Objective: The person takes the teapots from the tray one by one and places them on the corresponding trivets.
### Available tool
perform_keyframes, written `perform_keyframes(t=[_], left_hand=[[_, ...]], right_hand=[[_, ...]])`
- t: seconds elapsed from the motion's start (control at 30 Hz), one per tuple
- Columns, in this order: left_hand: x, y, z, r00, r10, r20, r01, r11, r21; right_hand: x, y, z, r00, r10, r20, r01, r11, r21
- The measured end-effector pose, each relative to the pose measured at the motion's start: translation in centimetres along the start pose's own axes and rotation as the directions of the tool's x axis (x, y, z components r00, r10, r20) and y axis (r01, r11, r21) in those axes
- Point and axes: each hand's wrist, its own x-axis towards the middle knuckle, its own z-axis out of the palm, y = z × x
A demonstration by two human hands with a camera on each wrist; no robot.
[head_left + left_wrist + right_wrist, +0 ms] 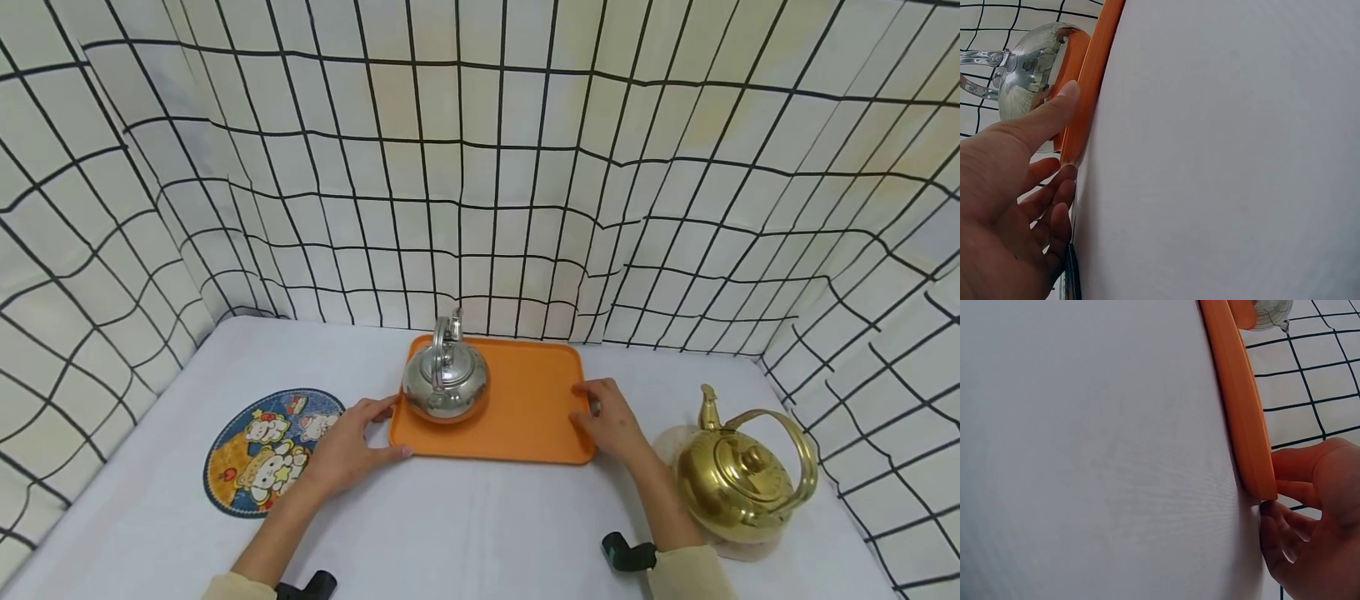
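An orange tray [532, 404] lies on the white tabletop, with a shiny silver kettle [450, 387] standing upright on its left half. My left hand [348, 450] holds the tray's left end near the front corner; in the left wrist view the thumb presses the rim and the fingers curl at the side. At the right end, my right hand [618, 425] grips the tray's edge between thumb and fingers. The right wrist view shows the right hand [1329, 506] at the tray's corner, fingertips low against the cloth.
On the left lies a round cartoon-print mat [258, 450], partly behind my left forearm. A brass-coloured kettle [738, 479] stands on a pale round mat [750, 550] beside my right forearm. Black wire grid panels [495, 200] over white cloth enclose the back and sides.
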Motion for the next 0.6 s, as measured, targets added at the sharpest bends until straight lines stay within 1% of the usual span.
perform_keyframes(t=[0.1,0.27,0.37,0.43,0.5,0.57,0.6], left_hand=[[-0.01,-0.01,-0.17,1.000,0.006,-0.003,-0.006,1.000,0.011],[0.07,-0.08,-0.24,1.000,0.026,-0.010,-0.025,1.000,0.015],[0.06,-0.01,-0.20,0.999,0.033,-0.004,-0.033,0.999,-0.008],[0.03,0.02,-0.24,1.000,0.026,-0.012,-0.027,0.999,-0.038],[-0.01,0.09,-0.40,0.999,0.010,-0.044,-0.013,0.997,-0.079],[0.05,0.17,-0.64,0.994,-0.017,-0.105,0.004,0.992,-0.123],[0.09,0.25,-0.79,0.989,-0.032,-0.141,0.012,0.990,-0.142]], right_hand=[[0.05,0.08,0.07,1.000,-0.003,0.002,0.003,1.000,0.003],[-0.12,0.52,0.08,1.000,-0.012,0.006,0.012,0.999,0.048],[-0.36,0.82,0.03,1.000,-0.010,0.007,0.010,0.997,0.075],[-0.48,0.91,0.01,1.000,-0.004,0.013,0.003,0.996,0.084],[-0.50,0.87,0.01,1.000,-0.001,0.020,-0.001,0.996,0.091],[-0.46,0.76,0.00,1.000,0.007,0.027,-0.009,0.995,0.098],[-0.41,0.75,0.00,1.000,0.004,0.027,-0.007,0.996,0.094]])
